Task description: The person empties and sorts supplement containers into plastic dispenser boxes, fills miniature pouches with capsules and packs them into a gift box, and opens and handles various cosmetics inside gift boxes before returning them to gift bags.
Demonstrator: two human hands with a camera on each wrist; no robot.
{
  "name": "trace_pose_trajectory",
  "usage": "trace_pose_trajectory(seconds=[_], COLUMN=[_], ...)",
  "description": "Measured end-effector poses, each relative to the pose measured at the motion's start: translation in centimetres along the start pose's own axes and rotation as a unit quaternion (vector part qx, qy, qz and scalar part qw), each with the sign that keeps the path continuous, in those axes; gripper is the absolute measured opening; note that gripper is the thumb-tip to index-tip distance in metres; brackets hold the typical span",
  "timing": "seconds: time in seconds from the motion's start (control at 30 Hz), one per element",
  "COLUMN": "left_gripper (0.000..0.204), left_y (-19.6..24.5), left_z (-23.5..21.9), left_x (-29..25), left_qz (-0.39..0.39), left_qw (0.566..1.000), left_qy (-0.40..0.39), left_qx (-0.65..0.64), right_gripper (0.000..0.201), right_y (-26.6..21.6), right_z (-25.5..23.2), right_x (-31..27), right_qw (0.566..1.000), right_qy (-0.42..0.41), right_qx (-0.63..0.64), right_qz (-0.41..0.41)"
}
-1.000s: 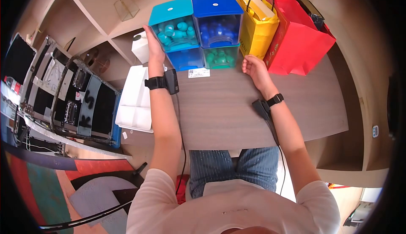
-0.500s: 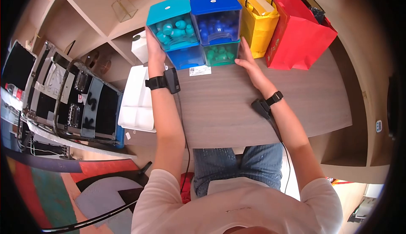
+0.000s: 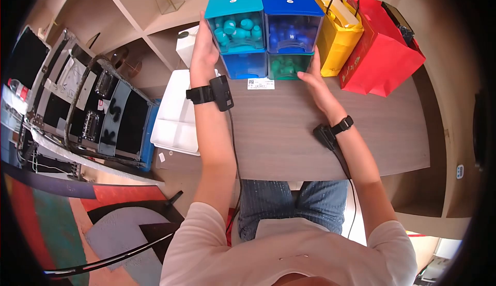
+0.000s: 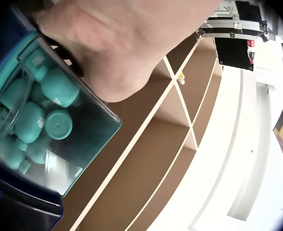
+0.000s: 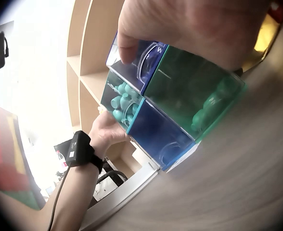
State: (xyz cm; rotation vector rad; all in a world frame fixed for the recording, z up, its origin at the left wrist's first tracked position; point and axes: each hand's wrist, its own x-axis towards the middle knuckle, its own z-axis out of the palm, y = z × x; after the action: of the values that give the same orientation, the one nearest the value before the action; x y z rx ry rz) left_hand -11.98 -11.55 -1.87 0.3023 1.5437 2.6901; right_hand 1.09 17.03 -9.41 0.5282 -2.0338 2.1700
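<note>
Four see-through lidded boxes stand two over two at the back of the table. On top are a teal box [image 3: 235, 30] of teal bottle-like pieces and a dark blue box [image 3: 292, 32] marked W. Below sit a blue box [image 3: 245, 65] and a green box [image 3: 289, 66] with green pieces inside. My left hand [image 3: 204, 50] lies flat along the teal box's left side, its fingers reaching back. At the right side, my right hand [image 3: 315, 81] rests against the green box with straight fingers, thumb at the front; in the right wrist view it overlaps the dark blue box too.
A printed white label [image 3: 261, 84] lies just before the stack on the table [image 3: 289, 136]. Yellow [image 3: 338, 48] and red [image 3: 382, 53] paper bags stand close on the right. White trays [image 3: 178, 115] are left of my forearm, with open shelves [image 3: 124, 6] behind.
My right hand has come up from the table beside the yellow bag onto the stack's right side. The left hand stays on the teal box. The head view has shifted.
</note>
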Motion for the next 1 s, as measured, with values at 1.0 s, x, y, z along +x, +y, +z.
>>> trace_pose_trajectory(seconds=[1.0], left_gripper=[0.076], left_y=[-2.7], left_z=[1.8], left_x=[0.4], left_qz=[0.218], left_qw=[0.955], left_qy=[0.194], left_qx=[0.047], right_gripper=[0.101], right_y=[-1.3], right_z=[1.3], right_x=[6.8], right_qw=[0.989], right_qy=[0.145], right_qx=[0.033], right_qz=[-0.025])
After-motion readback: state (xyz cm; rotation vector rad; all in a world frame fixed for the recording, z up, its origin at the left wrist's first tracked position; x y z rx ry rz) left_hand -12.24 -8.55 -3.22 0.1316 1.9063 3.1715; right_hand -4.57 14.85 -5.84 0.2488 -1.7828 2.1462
